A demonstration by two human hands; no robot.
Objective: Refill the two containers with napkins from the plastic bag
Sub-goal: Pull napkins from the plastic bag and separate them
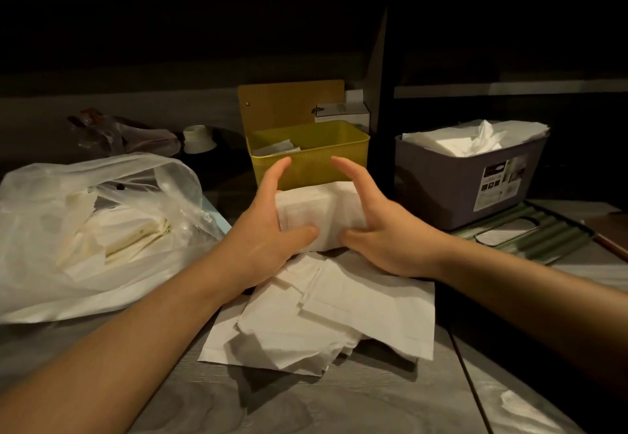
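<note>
Both hands hold one thick stack of napkins (319,219) between them, just in front of the yellow container (307,154). The left hand (265,229) grips the stack's left end, thumb pressed on the near face and index finger stretched up past the top edge; the right hand (377,226) grips the right end the same way, thumb on the near face, index finger raised. The stack sits above a loose pile of napkins (326,314) spread on the grey table (339,406). The yellow container, its lid standing upright behind it, holds only a few napkins at its left side. To the right stands the grey container (469,182) (already heaped with white napkins to the rim). At the left lies the plastic bag (95,229), open, with more napkins showing through it
</note>
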